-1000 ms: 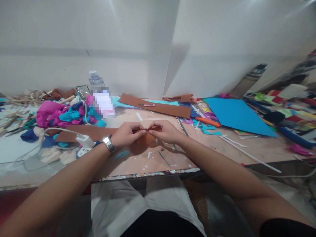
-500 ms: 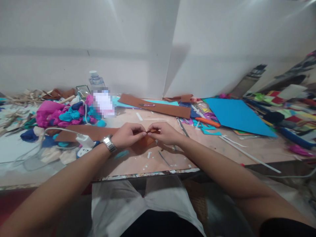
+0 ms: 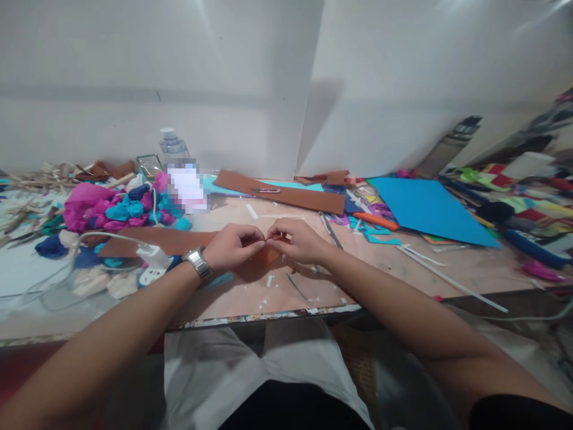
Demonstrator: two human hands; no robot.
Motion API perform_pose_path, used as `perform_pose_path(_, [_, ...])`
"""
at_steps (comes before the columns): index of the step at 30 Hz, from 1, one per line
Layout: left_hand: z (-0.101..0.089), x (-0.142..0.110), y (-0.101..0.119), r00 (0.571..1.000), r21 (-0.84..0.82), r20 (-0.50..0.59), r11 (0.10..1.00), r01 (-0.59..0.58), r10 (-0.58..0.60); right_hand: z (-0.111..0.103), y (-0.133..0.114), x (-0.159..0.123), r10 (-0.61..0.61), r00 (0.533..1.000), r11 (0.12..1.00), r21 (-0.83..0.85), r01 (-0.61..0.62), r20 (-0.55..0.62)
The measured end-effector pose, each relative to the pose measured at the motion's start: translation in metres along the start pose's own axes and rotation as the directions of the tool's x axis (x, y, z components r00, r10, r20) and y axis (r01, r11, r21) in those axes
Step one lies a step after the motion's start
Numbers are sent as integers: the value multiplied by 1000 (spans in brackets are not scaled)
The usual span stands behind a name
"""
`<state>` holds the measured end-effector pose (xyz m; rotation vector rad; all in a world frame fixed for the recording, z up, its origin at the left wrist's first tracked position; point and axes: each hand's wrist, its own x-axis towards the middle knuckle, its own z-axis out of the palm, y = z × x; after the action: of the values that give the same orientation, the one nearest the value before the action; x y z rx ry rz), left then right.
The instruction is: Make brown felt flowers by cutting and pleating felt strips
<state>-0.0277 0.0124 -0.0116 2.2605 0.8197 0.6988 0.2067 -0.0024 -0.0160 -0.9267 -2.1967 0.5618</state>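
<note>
My left hand [image 3: 230,245], with a metal watch [image 3: 197,262] on its wrist, and my right hand [image 3: 299,239] meet at the middle of the wooden table [image 3: 465,269]. Both pinch a small brown piece of paper [image 3: 270,255], fingertips touching above it. Most of the piece is hidden under my fingers. A long brown strip [image 3: 152,241] lies on the table just left of my left hand.
A heap of pink, teal and blue crumpled paper [image 3: 111,208] sits at the left beside a white charger and cable [image 3: 151,255]. A water bottle [image 3: 172,144], another brown strip [image 3: 286,194], a blue sheet [image 3: 430,209] and an orange cutter [image 3: 378,221] lie further back.
My two hands have drawn closer together, the fingertips now touching, and the brown piece between them shows less than before.
</note>
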Motion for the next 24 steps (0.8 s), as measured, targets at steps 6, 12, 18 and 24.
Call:
perform_pose_path(6, [3,0,1,996,142,-57,988,-63,72,1,-4,0,37,999,999,9,-37,-24])
perform_pose_path(12, [5,0,5,989,285,-81,953,-99,127,6,-2,1,103,994,992,74,-102,-20])
perform_pose_path(18, [7,0,2,991,333,-81,940,-73,106,4,-1,1,96,995,993,66,-94,-27])
perform_pose_path(24, [8,0,0,994,329,-68,943,-54,81,4,3,1,91,996,992,82,-92,21])
